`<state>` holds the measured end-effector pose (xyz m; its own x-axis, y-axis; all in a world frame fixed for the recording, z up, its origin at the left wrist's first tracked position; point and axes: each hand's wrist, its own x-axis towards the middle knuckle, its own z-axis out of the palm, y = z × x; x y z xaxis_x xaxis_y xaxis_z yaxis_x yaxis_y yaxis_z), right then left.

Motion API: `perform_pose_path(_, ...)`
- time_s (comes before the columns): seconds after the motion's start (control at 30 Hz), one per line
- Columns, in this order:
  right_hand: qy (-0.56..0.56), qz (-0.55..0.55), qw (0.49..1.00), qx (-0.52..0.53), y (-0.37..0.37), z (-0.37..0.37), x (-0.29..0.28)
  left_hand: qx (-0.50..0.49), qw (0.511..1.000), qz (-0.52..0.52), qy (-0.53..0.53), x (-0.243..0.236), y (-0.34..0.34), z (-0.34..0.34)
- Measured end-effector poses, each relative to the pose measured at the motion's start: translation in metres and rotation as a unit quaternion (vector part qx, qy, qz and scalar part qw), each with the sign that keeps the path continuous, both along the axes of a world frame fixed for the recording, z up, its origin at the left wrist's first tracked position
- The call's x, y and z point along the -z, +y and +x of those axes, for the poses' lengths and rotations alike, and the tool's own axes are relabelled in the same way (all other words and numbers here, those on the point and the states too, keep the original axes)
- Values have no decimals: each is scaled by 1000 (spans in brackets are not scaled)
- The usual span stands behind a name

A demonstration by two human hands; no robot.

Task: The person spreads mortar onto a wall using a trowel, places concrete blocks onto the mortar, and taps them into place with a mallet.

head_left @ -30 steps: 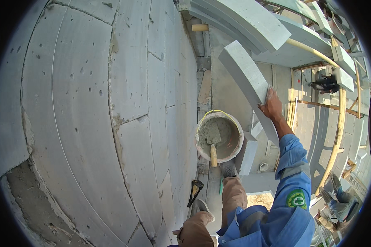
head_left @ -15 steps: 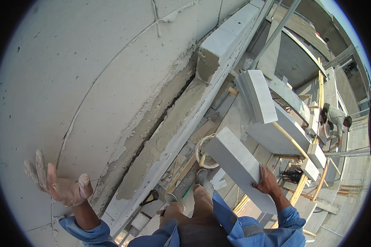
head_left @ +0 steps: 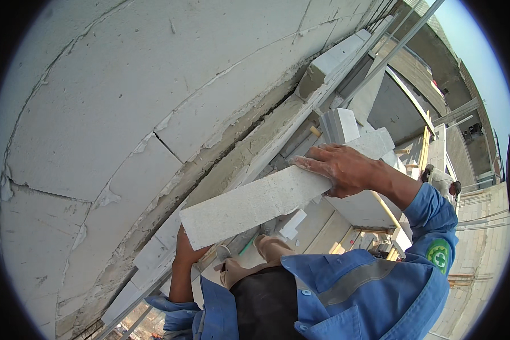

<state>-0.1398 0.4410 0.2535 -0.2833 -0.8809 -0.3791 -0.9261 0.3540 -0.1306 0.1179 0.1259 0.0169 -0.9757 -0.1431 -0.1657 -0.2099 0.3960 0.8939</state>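
Note:
I hold a long pale-grey aerated concrete block (head_left: 255,195) crosswise in front of me, tilted up toward its right end. My right hand (head_left: 345,167) grips it from above, fingers spread over the upper face and thumb on the near side. My left hand (head_left: 188,247) supports the left end from below, its fingers partly hidden by the block. Beyond the block runs a mortar bed (head_left: 277,119) on top of a low block course, alongside a tall grey wall (head_left: 153,85). Farther up that course sits another concrete block (head_left: 323,68), its end facing me.
Several pale blocks (head_left: 341,126) stand together right of the course. Lower down, broken block pieces (head_left: 292,223) lie by my feet. Yellowish poles (head_left: 425,141) and metal bars (head_left: 416,28) are at the right, where another person (head_left: 441,180) bends over.
My left hand has come from beside the wall to under the block's left end. The block has been raised and turned crosswise, with my right hand now on its upper face.

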Motion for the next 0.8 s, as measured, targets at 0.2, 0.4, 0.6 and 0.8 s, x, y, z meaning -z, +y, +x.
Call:
perform_pose_path(0.2, 80, 37, 992, -85, -80, -39, -5, -194, 979, 12, -62, -2, 11, -5)
perform_pose_path(0.4, 107, 40, 987, -111, -124, -84, 17, -294, 954, -22, 52, 41, 5, -29)
perform_pose_path(0.6, 61, 75, 991, -88, -127, -113, 31, -251, 963, -82, 59, 43, 4, -56)
perform_pose_path(0.8, 70, 56, 991, -100, -127, -117, 42, -244, 961, -112, 60, 51, 1, -59)
